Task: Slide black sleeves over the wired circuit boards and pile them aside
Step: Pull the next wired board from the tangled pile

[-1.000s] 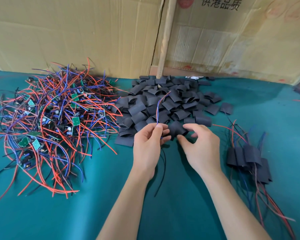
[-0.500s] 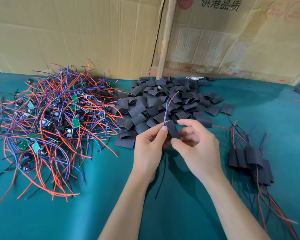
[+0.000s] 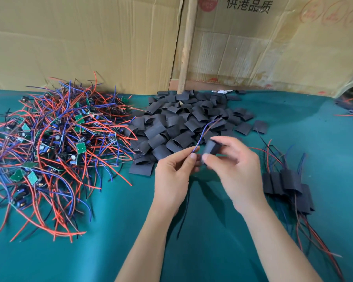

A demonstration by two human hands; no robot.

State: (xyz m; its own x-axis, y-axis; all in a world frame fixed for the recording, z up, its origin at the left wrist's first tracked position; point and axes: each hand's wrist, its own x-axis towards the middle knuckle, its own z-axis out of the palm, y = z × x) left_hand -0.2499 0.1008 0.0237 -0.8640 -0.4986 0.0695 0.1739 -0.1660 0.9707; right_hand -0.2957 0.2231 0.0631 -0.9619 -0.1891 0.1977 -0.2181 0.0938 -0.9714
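Here, just right of the frame's center, a black sleeve (image 3: 211, 149) is pinched between the thumb and fingers of the right hand (image 3: 235, 169), held up above the green cloth (image 3: 202, 231). Touching it on the left, the left hand (image 3: 174, 176) pinches a twisted red and blue wire pair (image 3: 204, 133) between thumb and forefinger; the wires rise up and to the right, and a dark wire (image 3: 182, 218) hangs below the hand toward the bottom of the frame. Whether a board sits inside that hand cannot be told.

Behind the hands, in the upper middle, lies a heap of loose sleeves (image 3: 183, 123). At the left spreads a large tangle of boards (image 3: 49, 143) with red, blue and black wires. At the right edge of center, a small pile of sleeved boards (image 3: 287, 186) lies with wires trailing toward the lower right. Cardboard (image 3: 90, 41) stands along the top of the frame, with a wooden stick (image 3: 189, 43) leaning upright against it.
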